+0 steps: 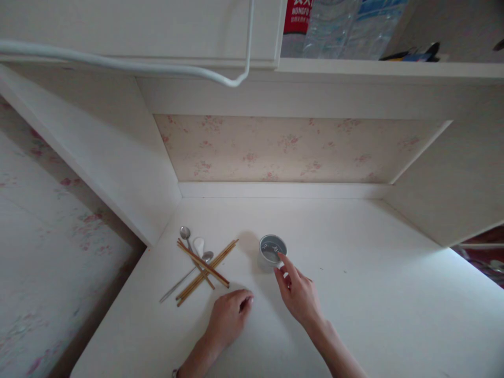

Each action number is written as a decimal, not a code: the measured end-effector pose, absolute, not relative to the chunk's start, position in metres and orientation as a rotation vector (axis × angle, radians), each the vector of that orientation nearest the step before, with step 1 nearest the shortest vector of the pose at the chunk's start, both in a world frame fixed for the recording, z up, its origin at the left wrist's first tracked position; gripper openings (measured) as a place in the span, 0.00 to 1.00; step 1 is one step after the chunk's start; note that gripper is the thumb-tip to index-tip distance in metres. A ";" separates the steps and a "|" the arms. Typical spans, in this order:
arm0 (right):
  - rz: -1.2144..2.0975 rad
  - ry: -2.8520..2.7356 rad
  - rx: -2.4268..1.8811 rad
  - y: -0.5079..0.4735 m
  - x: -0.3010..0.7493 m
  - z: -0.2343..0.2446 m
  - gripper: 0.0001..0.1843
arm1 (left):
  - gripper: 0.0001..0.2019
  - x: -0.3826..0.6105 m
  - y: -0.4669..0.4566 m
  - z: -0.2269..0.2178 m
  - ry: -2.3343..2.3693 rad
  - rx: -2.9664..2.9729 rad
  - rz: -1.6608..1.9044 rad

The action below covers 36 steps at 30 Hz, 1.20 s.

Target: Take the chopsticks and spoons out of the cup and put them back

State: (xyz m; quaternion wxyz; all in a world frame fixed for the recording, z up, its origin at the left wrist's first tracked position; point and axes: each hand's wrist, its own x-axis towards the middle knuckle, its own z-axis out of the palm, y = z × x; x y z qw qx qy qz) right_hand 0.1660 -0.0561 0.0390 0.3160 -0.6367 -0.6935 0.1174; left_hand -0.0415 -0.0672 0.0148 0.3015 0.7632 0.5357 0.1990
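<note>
Here's the cup [264,262], upright on the white tabletop [378,315], and that's the centre of our clock. In from 5 o'clock comes the right hand [297,294]: index finger at the rim, thumb by the near side wall, a small gap between the two. Is it clamped on the cup? I can't tell; contact at the rim looks likely, pressure doesn't show.

Down at 7 o'clock the left hand [230,313] rests on the tabletop, fingers curled in together, nothing showing in them, just beside the chopsticks [208,271].

So how far along? Judging by how things lie, the cup is standing, while the utensils lie loose and mixed. Between 8 and 9 o'clock the chopsticks cross in an X, with a metal spoon [208,256] among them; toward 9, a white spoon [199,245]; just past it, another metal spoon [185,232], bowl pointing away from the person. None of these is in the cup.

Into the containers, then! The cup is grey inside, pale dots like drain holes across its floor, no utensil in it. Way up past 12 o'clock, the open shelf [354,65] holds clear plastic bottles [334,26]; whether they're full, I can't tell.
</note>
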 end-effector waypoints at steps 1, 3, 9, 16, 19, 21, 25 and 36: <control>0.345 -1.789 -1.662 -0.061 0.166 0.034 0.20 | 0.13 -0.041 -0.068 0.014 1.421 2.023 0.539; 0.412 -1.712 -1.643 -0.072 0.167 0.021 0.18 | 0.13 -0.041 -0.070 0.014 1.406 1.996 0.571; 0.641 -1.554 -1.737 -0.092 0.172 -0.015 0.20 | 0.17 -0.076 -0.051 0.038 1.637 1.781 0.673; 0.752 -1.639 -1.714 -0.080 0.171 -0.013 0.21 | 0.24 -0.152 0.008 0.051 2.255 1.687 0.259; 0.741 -1.684 -1.722 -0.079 0.170 -0.013 0.19 | 0.28 -0.162 0.021 0.043 2.272 1.653 0.114; 0.724 -1.691 -1.727 -0.079 0.170 -0.014 0.18 | 0.29 -0.164 0.026 0.036 2.241 1.640 0.092; 0.729 -1.699 -1.720 -0.081 0.170 -0.011 0.18 | 0.29 -0.167 0.034 0.025 2.157 1.643 0.157; 0.673 -1.760 -1.729 -0.081 0.170 -0.007 0.17 | 0.22 -0.168 0.036 0.021 2.136 1.667 0.340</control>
